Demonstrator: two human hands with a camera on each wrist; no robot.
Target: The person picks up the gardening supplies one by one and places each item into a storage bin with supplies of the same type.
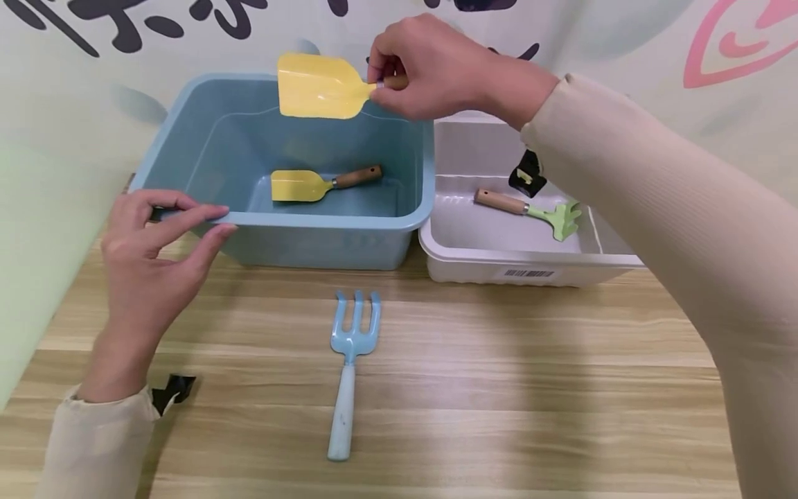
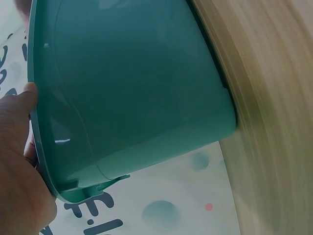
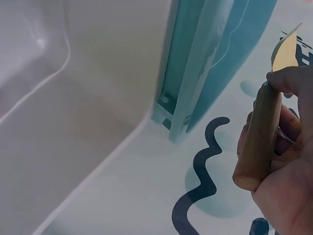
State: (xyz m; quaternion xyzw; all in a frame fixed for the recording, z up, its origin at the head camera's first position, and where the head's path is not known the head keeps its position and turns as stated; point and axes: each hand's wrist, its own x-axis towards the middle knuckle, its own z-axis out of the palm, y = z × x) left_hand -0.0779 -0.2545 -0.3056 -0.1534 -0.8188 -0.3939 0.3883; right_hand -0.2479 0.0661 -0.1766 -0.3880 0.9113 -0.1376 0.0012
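My right hand (image 1: 436, 69) grips a yellow garden shovel (image 1: 321, 86) near the neck of its wooden handle (image 3: 259, 137), holding it above the back of a blue plastic tub (image 1: 312, 246). The blade points left. A second yellow shovel (image 1: 301, 186) with a wooden handle lies on the tub's floor. At the tub's front left corner, my left hand (image 1: 152, 253) pinches the rim (image 2: 41, 142) between thumb and fingers. A light blue hand fork (image 1: 353, 339) lies on the table in front of the tub, tines toward it.
Right of the blue tub stands a white plastic bin (image 1: 486, 263), close against it. Inside lies a small green rake (image 1: 561, 220) with a wooden handle. Both containers stand on a wood-grain table (image 1: 467, 402), before a printed white cloth (image 1: 598, 41).
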